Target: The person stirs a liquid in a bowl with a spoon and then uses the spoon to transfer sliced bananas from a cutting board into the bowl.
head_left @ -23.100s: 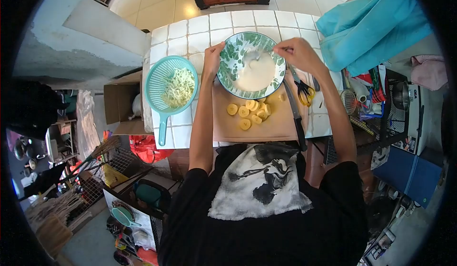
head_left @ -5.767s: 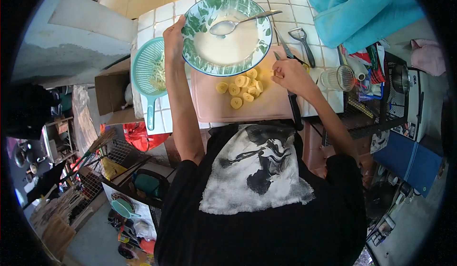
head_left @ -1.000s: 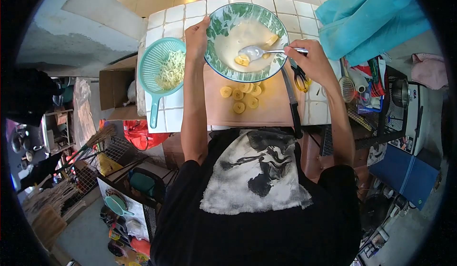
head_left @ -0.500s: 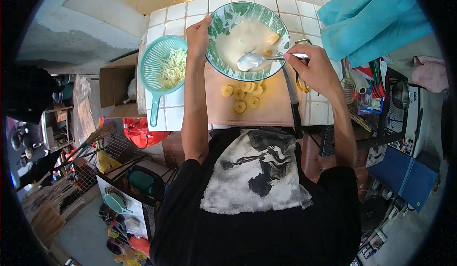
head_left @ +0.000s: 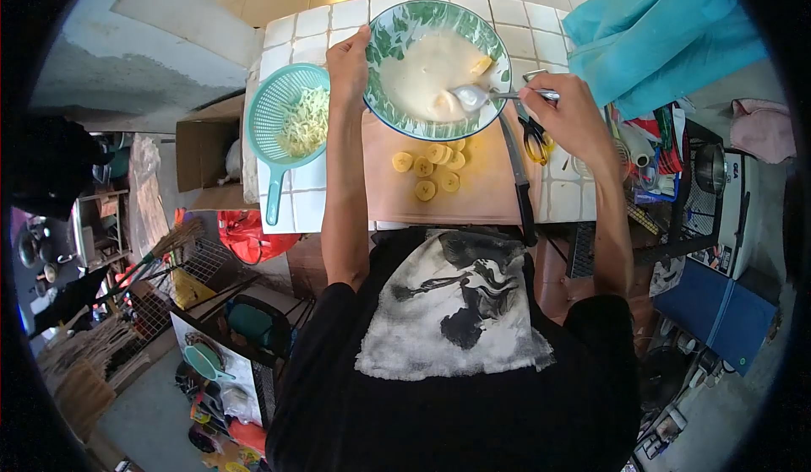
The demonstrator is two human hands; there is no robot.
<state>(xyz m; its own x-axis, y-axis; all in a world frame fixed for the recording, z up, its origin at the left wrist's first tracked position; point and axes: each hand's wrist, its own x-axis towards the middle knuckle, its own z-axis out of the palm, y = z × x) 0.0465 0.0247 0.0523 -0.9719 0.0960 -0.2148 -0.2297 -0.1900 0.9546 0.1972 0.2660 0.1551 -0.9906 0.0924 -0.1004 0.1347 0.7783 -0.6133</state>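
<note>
My left hand [head_left: 348, 56] grips the left rim of a green-and-white bowl [head_left: 394, 26], which holds pale batter [head_left: 431, 58]. In my right hand [head_left: 557, 105] is the handle of a metal spoon [head_left: 473, 97], its head at the batter's surface beside a batter-coated lump. A yellow banana piece [head_left: 481, 65] lies near the bowl's right side. Below the bowl, several banana slices [head_left: 425, 166] rest on a pinkish cutting board [head_left: 389, 202]. A black-handled knife [head_left: 519, 168] lies along the board's right edge.
A teal strainer [head_left: 260, 138] of shredded pale vegetable [head_left: 306, 123] sits left on the tiled table [head_left: 562, 198]. Scissors [head_left: 534, 141] lie to the right of the knife. Turquoise cloth [head_left: 650, 33] covers the far right corner. A rack with a metal pot [head_left: 710, 168] stands at right.
My right hand and the spoon have moved right within the bowl. The bowl has shifted slightly left and away. More of the scissors shows.
</note>
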